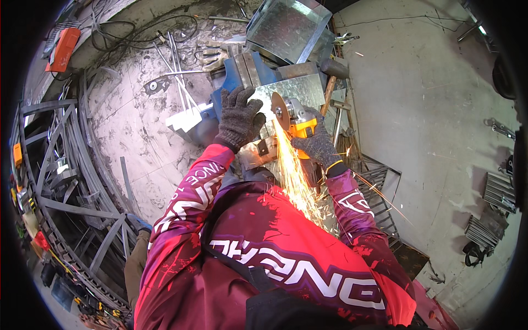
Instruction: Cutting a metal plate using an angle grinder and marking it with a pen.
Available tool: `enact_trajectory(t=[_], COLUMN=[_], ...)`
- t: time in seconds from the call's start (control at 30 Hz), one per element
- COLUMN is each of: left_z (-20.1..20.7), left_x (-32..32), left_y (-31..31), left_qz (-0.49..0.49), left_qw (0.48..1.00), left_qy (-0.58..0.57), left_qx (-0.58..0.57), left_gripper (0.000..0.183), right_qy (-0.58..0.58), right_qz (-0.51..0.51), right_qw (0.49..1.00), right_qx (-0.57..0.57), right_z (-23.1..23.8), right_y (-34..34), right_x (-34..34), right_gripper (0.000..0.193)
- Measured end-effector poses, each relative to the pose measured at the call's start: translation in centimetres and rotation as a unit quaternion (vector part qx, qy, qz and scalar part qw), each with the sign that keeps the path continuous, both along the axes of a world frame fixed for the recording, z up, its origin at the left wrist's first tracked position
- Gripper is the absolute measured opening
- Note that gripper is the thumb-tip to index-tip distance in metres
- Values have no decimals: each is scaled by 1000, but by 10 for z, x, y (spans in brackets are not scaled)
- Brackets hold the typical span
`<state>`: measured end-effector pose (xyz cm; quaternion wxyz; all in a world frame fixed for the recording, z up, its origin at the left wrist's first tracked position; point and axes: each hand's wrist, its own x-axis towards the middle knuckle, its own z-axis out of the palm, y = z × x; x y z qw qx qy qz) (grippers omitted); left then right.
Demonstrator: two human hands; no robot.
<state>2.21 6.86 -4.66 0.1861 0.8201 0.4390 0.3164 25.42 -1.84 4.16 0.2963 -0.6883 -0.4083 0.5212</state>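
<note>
A yellow and silver angle grinder (pixel 304 126) is in my right hand (pixel 319 144), whose dark gloved fingers wrap its body. The grinder's reddish-brown disc (pixel 279 111) meets the metal near its lower edge. A bright stream of sparks (pixel 295 181) pours from there toward my body. A shiny sheet-metal piece (pixel 300 89) lies at the blue bench vise (pixel 234 74); whether the jaws clamp it I cannot make out. My left hand (pixel 240 118), in a dark knit glove, rests against the vise and metal left of the disc, fingers apart and slightly bent.
A hammer (pixel 333 69) with a wooden handle lies right of the vise. Behind it stands a large sheet-metal box (pixel 289 30). A work glove (pixel 212 58) and thin metal rods (pixel 179 74) lie beyond my left hand. Metal frames (pixel 82 181) fill the left side.
</note>
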Motion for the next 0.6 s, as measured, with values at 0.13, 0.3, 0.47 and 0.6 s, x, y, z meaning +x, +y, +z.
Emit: enact_trajectory(t=[0.13, 0.3, 0.47, 0.6], left_z=[-1, -3, -8, -5], left_x=[0, 0, 1, 0], left_y=[0, 0, 0, 0], left_qz=[-3, -5, -5, -4], left_qw=[1000, 1000, 1000, 1000], left_qy=[-6, -5, -8, -9], left_qx=[-5, -4, 4, 5], left_gripper=[39, 40, 40, 40], right_qy=[11, 11, 41, -17], right_qz=[2, 2, 11, 28], right_qw=[1000, 1000, 999, 999], right_qx=[14, 15, 1, 10], right_z=[-7, 2, -2, -5], right_y=[-1, 3, 1, 2], right_x=[3, -2, 4, 3], right_gripper=[92, 91, 98, 95])
